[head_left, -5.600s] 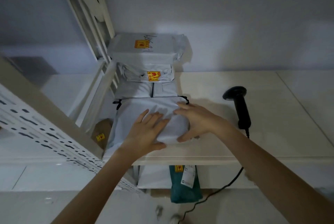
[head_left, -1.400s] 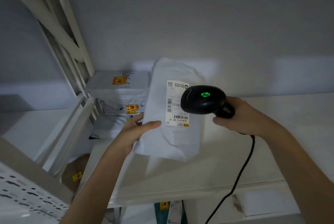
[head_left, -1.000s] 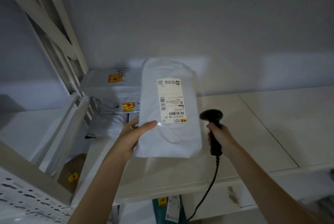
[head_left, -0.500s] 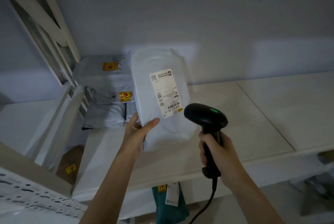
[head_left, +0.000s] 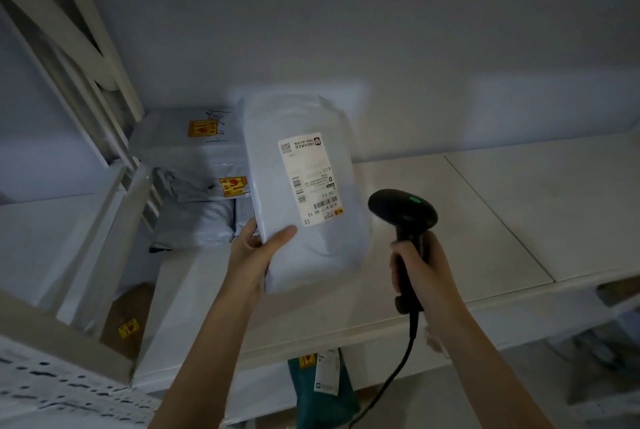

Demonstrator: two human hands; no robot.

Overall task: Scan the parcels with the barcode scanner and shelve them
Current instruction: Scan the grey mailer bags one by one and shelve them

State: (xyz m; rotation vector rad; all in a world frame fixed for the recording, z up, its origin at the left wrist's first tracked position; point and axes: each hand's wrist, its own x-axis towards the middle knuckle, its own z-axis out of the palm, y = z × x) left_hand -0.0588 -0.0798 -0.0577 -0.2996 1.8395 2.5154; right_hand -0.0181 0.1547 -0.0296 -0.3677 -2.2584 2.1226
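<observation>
Left hand [head_left: 258,248] pinches the upright white parcel [head_left: 304,193]; right hand [head_left: 420,269] grips the barcode scanner [head_left: 403,214] beside it.

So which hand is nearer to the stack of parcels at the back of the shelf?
Left. The left hand holds the white parcel just in front of the stack of parcels. The right hand grips the scanner farther to the right.
</observation>
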